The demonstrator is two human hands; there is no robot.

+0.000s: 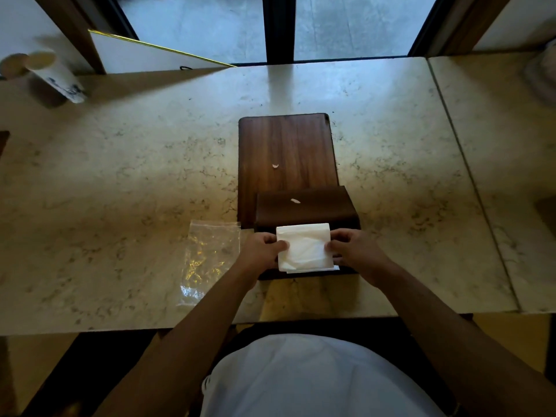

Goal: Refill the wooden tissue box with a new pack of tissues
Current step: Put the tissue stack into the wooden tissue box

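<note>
A dark wooden tissue box [304, 210] lies on the marble table near its front edge. A flat wooden board [285, 145], probably the box's lid, lies just behind it. A white stack of tissues [305, 246] sits at the box's near opening, partly sticking out toward me. My left hand [260, 249] grips the stack's left edge and my right hand [353, 248] grips its right edge. An empty clear plastic wrapper [207, 254] lies flat on the table to the left of the box.
A white paper cup [55, 75] lies tipped at the far left of the marble table [120, 164]. A white panel with a gold edge [156, 57] leans at the back. A second table [496, 145] adjoins on the right. Small pale scraps rest on the board and box.
</note>
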